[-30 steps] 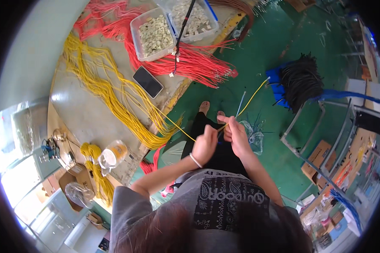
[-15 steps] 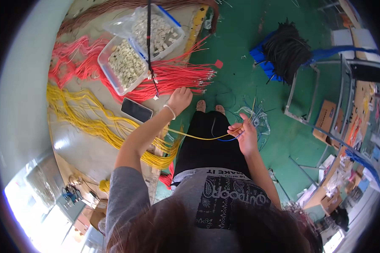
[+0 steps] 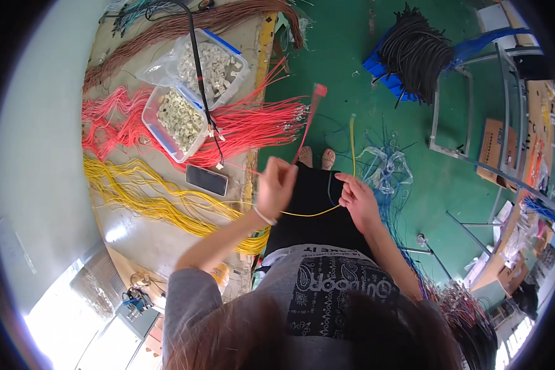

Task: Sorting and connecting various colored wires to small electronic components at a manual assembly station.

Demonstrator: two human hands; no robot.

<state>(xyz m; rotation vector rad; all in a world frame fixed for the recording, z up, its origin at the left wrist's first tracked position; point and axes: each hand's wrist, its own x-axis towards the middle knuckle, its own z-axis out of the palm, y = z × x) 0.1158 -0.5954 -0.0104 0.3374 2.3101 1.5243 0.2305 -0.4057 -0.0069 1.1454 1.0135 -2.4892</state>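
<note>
My left hand (image 3: 276,186) is closed in a pinch on a red wire (image 3: 306,132), above my lap at the table edge. The wire's far part is blurred and reaches up past a small red patch. My right hand (image 3: 357,200) is closed on a yellow wire (image 3: 353,143); one end points up from the fingers, and the rest sags left toward the yellow wire bundle (image 3: 160,200). A thin blue wire (image 3: 331,188) curves beside the right fingertips; whether they grip it is unclear. Left of my hands, a red wire bundle (image 3: 253,126) lies on the table.
Two clear bins, one with cream connectors (image 3: 177,117) and one with white connectors (image 3: 209,68), sit on the table (image 3: 148,237). A phone (image 3: 207,180) lies nearer. On the green floor are a blue crate (image 3: 376,65) of black tubes and tangled blue wires (image 3: 385,163).
My left hand has left the red bundle and moved right and nearer, drawing a red wire. The right hand stays on the yellow wire, turned slightly. The view has shifted.
</note>
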